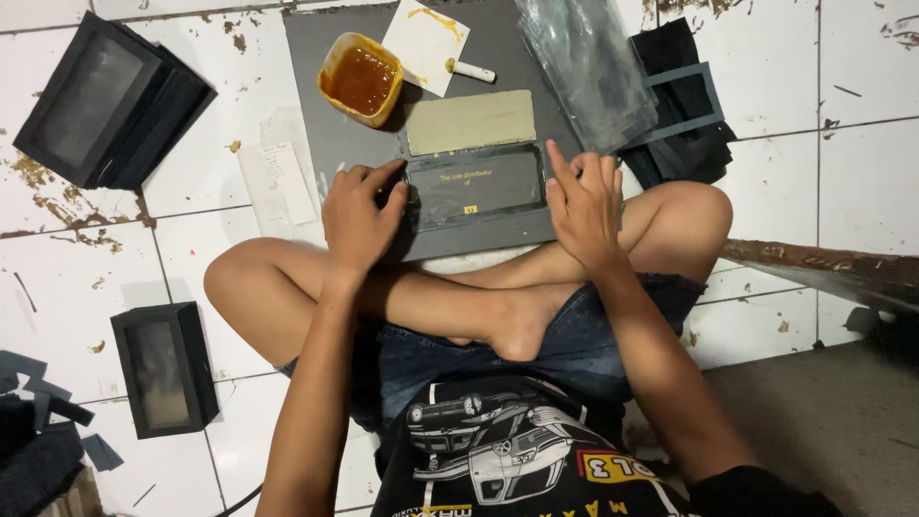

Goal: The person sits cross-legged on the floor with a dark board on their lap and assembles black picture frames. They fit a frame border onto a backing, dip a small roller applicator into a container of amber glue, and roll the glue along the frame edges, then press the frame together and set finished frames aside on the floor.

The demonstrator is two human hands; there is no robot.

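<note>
Hands on dark panel, tub of glue

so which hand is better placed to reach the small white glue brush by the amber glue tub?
Probably the right hand: the small white glue brush lies nearer its side, while the left hand presses the dark rectangular window panel.

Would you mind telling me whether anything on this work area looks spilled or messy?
Yes: amber glue from the orange tub has smeared the white paper beside it, and brownish stains fleck the tiled floor. Both hands, left hand and right hand, press the dark panel.
</note>
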